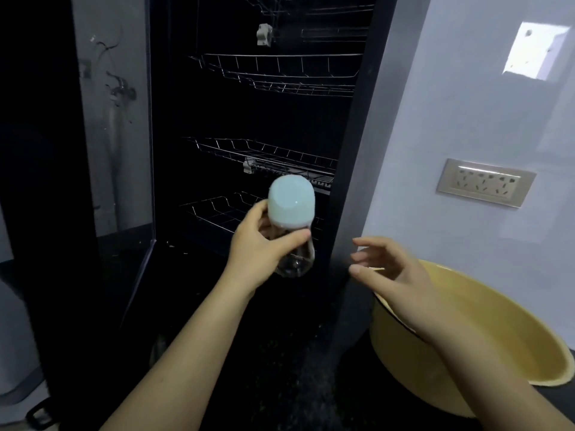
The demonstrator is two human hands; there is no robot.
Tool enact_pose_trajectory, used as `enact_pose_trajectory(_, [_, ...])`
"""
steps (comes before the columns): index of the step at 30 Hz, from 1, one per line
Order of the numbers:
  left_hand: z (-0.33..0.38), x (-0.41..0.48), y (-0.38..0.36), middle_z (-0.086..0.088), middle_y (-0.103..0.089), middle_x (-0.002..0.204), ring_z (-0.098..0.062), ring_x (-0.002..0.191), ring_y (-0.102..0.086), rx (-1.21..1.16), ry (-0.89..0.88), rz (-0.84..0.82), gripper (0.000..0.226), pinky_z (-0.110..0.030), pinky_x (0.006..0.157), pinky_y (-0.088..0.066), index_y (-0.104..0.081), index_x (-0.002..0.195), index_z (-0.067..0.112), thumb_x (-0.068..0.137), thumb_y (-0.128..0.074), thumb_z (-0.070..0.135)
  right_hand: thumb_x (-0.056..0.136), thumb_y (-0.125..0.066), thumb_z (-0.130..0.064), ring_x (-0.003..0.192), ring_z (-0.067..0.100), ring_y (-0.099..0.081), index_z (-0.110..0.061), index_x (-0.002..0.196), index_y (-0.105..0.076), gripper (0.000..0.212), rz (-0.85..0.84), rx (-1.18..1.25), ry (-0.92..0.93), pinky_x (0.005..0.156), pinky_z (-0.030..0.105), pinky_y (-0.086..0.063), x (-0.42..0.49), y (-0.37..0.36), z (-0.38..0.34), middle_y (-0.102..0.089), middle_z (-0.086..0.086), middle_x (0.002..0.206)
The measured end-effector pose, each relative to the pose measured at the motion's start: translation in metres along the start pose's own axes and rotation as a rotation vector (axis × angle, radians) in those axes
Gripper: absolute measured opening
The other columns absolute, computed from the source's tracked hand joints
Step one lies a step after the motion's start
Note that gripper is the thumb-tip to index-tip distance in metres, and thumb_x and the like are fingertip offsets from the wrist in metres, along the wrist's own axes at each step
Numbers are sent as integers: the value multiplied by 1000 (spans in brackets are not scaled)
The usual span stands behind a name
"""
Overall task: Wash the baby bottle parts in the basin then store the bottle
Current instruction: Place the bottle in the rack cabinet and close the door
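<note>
I see the open cabinet (351, 181) straight ahead, dark inside, with wire racks stacked one above another: an upper rack (280, 70), a middle rack (264, 150) and the lowest rack (217, 209). A small white fitting (264, 34) sits near the top, above the upper rack. The cabinet door (118, 119) stands swung out on the left, its glossy panel showing dim reflections. My left grip (258, 247) is wrapped round the clear body of the baby bottle (298, 259), thumb across the front. The bottle is in the air at the cabinet mouth, in front of the lowest rack, and I cannot tell whether it touches the wires. It is tilted, with its pale blue cap (291, 206) uppermost. The cabinet's right upright stands between the bottle and my right grip (395, 275), which is released, fingers loosely spread and holding nothing, hanging over the near rim of the yellow basin (482, 331). The basin rests on the dark speckled table (264, 368) just right of the cabinet. Behind it the pale wall (466, 104) carries a socket plate (487, 182) and, higher up, a bright patch of light (535, 51). The room is dim.
</note>
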State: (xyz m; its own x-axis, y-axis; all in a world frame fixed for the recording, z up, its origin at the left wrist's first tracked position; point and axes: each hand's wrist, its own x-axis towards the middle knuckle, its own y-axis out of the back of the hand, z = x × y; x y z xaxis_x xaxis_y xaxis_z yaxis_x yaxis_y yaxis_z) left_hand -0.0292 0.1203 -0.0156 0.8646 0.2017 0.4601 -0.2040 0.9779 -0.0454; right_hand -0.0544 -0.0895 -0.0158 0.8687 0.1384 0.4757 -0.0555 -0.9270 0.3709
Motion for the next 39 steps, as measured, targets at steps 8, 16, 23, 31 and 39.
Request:
enact_pose_trajectory(8, [-17,50,-5,13,-57,102,-5,94,-58,63,29,160,61,-16,75,-45,-49,121,26,69,-81,18,83,-69,-18,71,0,-59,-28,88,-71,11,25,-147,-57,68,11,-45,8,34,16,-67,-10,73])
enact_pose_trajectory(16, [-49,88,-20,0,-60,106,-9,86,-58,71,113,192,65,-18,66,-45,-48,127,16,70,-80,17,84,-66,-20,80,25,-63,-28,81,-73,11,89,-84,-90,76,41,-50,5,39,20,-67,10,74])
enact_pose_trajectory(23, [-70,118,-31,-1,-62,108,-16,95,-61,129,141,67,59,-21,68,-47,-49,119,21,69,-80,19,85,-65,-15,71,23,-61,-24,79,-73,13,87,-60,-84,64,23,-47,5,40,23,-61,9,62])
enact_pose_trajectory(31, [-87,140,-41,0,-63,106,-15,96,-61,167,192,-55,63,-24,78,-46,-47,124,19,70,-80,18,85,-65,-15,61,6,-61,-24,78,-72,14,108,-73,-109,59,12,-46,4,40,21,-59,2,57])
enact_pose_trajectory(39, [-94,148,-45,-2,-64,113,-15,100,-62,174,195,-176,60,-20,77,-46,-47,124,22,72,-78,17,87,-64,-16,60,4,-61,-25,80,-71,14,107,-103,-131,63,18,-47,3,40,19,-58,3,56])
